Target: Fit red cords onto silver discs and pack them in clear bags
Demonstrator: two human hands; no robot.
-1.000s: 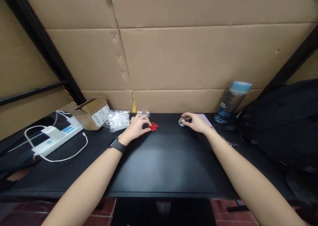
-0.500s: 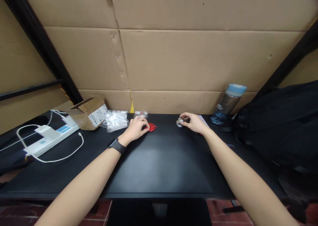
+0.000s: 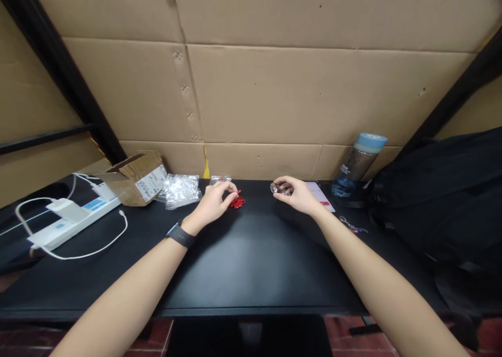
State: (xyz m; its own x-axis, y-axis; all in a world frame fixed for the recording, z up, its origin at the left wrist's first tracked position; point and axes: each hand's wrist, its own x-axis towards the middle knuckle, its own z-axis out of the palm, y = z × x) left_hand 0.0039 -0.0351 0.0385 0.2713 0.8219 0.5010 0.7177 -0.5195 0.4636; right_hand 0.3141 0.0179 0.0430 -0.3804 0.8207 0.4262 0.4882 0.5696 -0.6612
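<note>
Near the back of the black table, my left hand [image 3: 216, 201] pinches the top of a red knotted ornament [image 3: 237, 202], whose looped body hangs below the fingertips. To the right, my right hand [image 3: 297, 193] has its thumb and fingers around a small round, shiny metal and glass-like object [image 3: 275, 188]. The fingers partly hide that object. Behind my left hand lies a small clear packet [image 3: 220, 179] with something red in it.
On the left are a white power strip [image 3: 74, 223] with cables, an open cardboard box [image 3: 143, 182] and clear plastic wrap [image 3: 181, 191]. To the right are a pale card [image 3: 321, 196], a keychain [image 3: 353, 226], a blue-lidded bottle [image 3: 358, 163] and a black bag [image 3: 443, 200].
My left hand has taken the red ornament by its top and raised it slightly. My right hand has moved left with the shiny object, uncovering more of the pale card and keychain.
</note>
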